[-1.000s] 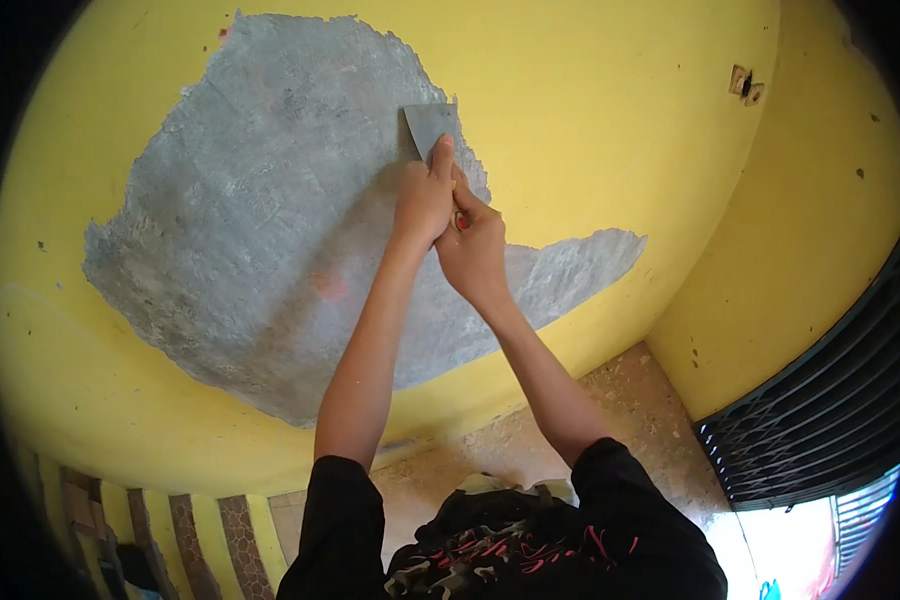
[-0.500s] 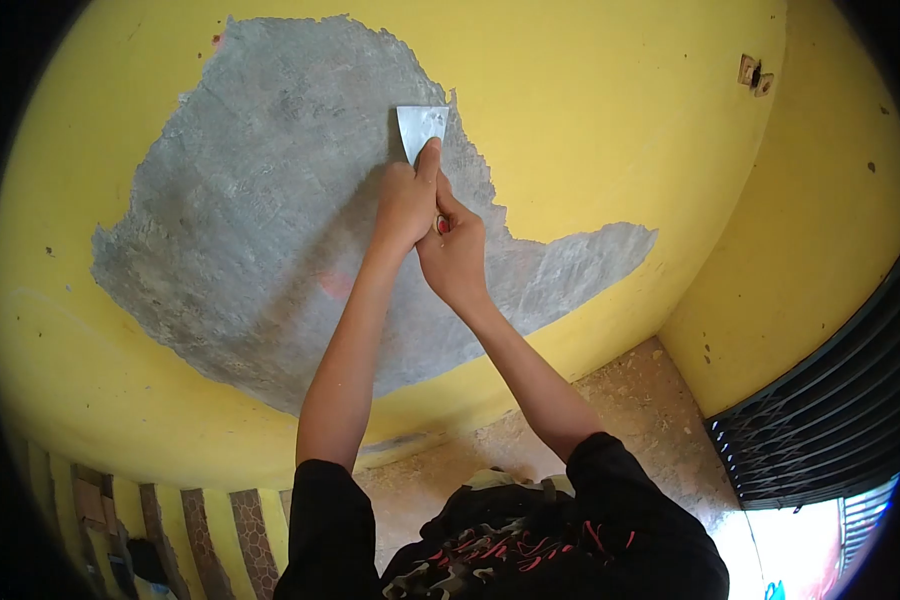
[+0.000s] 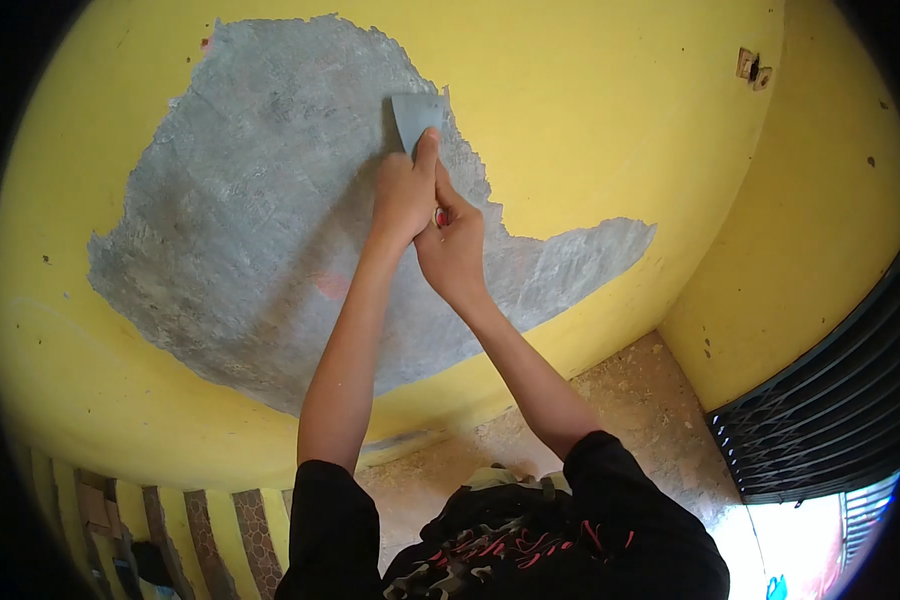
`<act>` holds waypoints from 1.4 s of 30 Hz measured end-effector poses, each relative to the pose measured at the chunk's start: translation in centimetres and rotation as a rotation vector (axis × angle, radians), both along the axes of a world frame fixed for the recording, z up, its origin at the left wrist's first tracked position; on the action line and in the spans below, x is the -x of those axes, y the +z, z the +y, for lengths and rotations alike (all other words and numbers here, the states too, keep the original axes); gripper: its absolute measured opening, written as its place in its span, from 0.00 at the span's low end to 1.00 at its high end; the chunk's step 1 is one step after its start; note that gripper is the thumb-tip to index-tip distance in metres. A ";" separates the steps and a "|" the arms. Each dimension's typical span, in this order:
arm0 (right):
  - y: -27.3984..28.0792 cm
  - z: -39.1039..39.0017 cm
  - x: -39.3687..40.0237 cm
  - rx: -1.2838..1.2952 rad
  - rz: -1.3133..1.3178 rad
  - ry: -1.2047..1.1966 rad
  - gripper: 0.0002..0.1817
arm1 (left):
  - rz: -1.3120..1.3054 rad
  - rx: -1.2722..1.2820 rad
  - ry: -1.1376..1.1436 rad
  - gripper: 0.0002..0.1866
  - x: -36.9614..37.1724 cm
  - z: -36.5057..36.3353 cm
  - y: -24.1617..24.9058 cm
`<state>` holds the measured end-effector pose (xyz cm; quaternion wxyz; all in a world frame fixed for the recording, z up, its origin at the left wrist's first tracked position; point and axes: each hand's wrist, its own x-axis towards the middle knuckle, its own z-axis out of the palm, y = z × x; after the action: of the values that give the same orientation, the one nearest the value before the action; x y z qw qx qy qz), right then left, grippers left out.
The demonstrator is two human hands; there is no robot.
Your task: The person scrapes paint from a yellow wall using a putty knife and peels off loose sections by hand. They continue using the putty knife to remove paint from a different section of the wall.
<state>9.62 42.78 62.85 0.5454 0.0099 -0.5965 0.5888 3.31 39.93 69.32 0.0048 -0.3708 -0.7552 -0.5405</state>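
Both hands hold a paint scraper, whose wide metal blade (image 3: pixel 416 118) lies against the bare grey patch (image 3: pixel 260 190) of wall, close to the ragged edge of the yellow paint. My left hand (image 3: pixel 404 196) is closed around the upper part of the tool, just below the blade. Lower and to the right, my right hand (image 3: pixel 454 246) wraps the handle, with a finger stretched up toward the blade. Most of the handle is hidden by the fingers; a small red and white end (image 3: pixel 441 216) shows between the hands.
Yellow paint (image 3: pixel 590 110) surrounds the patch. A broken wall socket (image 3: pixel 753 69) sits at upper right. A dark folding metal gate (image 3: pixel 820 440) stands at right beyond the corner. Paint crumbs lie on the brown floor (image 3: pixel 640 410). Yellow and brown striped tiling (image 3: pixel 205 540) is at lower left.
The scraper and both hands have shifted slightly upward along the patch's right edge. The blade looks darker, with less shine. Both hands keep their hold.
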 end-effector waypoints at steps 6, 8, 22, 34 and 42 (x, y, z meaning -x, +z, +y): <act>1.1 0.5 -0.7 0.010 -0.091 0.041 0.33 | 0.014 0.032 0.022 0.34 0.4 0.9 0.4; 1.1 0.2 -0.8 -0.016 -0.006 -0.016 0.33 | 0.015 0.036 0.030 0.34 0.4 0.7 0.3; 1.3 0.8 -2.3 0.014 -0.120 0.124 0.32 | -0.026 -0.051 0.001 0.31 0.3 1.0 -0.6; 0.7 0.7 -1.8 0.035 -0.096 0.089 0.32 | -0.032 -0.096 0.037 0.34 -1.4 0.7 -0.1; 1.4 1.2 -1.7 -0.015 -0.089 0.045 0.33 | 0.006 -0.091 0.030 0.36 0.0 1.7 -0.1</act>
<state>11.33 44.00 64.24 0.5048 0.0010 -0.6243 0.5962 3.33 41.63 69.24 0.0321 -0.3605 -0.7354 -0.5729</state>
